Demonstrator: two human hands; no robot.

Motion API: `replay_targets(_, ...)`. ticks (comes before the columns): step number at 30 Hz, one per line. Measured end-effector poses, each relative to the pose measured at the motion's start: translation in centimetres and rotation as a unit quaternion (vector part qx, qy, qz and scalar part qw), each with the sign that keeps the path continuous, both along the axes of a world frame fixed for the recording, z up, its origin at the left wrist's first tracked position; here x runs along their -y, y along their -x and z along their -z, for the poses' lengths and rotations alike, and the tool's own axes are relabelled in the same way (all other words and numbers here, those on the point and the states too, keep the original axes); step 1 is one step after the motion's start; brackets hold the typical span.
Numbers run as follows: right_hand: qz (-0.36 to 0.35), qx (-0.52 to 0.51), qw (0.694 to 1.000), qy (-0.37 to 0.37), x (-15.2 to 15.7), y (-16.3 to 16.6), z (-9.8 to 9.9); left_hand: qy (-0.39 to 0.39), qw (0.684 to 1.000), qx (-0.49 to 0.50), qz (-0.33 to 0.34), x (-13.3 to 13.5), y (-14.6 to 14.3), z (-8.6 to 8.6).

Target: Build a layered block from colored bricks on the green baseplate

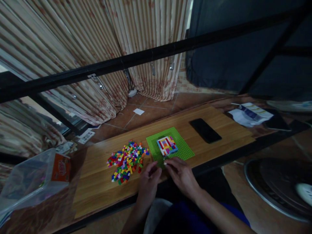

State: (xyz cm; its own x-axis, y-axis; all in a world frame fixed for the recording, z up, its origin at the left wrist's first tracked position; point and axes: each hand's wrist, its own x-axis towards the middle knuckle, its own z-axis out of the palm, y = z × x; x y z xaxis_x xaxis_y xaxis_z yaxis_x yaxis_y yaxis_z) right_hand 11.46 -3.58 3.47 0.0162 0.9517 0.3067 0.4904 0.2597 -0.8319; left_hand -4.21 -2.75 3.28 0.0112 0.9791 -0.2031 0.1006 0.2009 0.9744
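Observation:
A green baseplate [184, 148] lies on the wooden table [102, 188] and carries a small square build of coloured bricks [167, 145]. Left of it lies a loose pile of small coloured bricks [126, 160]. My left hand [148, 182] and my right hand [181, 174] meet at the plate's near edge, fingertips pinched close together. What they hold, if anything, is too small to make out.
A black phone [205, 130] lies right of the plate. A clear plastic bag with an orange card [36, 178] sits at the table's left end. Papers [251, 114] lie far right. A fan [280, 185] stands on the floor at right; a black bar [151, 55] crosses overhead.

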Motion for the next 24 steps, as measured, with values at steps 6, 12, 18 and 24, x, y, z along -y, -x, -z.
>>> replay_targets(6, 0.131, 0.046, 0.990, -0.008, -3.4, -1.6, 0.8, -0.134, 0.972, -0.185, 0.060, -1.0, -0.3, 0.7)
replay_targets(12, 0.170, 0.123, 0.978, -0.005, -5.0, -0.8, 1.7, -0.224, 0.917, -0.315, 0.101, -2.5, -1.4, 1.2)
replay_targets(18, 0.187, 0.186, 0.964, -0.015, -5.1, -0.4, 1.9, -0.227, 0.902, -0.347, 0.122, -2.6, -1.9, 2.4)
replay_targets(24, 0.159, 0.190, 0.968, -0.034, -5.0, -0.7, 2.0, -0.244, 0.895, -0.354, 0.124, -2.4, -1.9, 3.0)
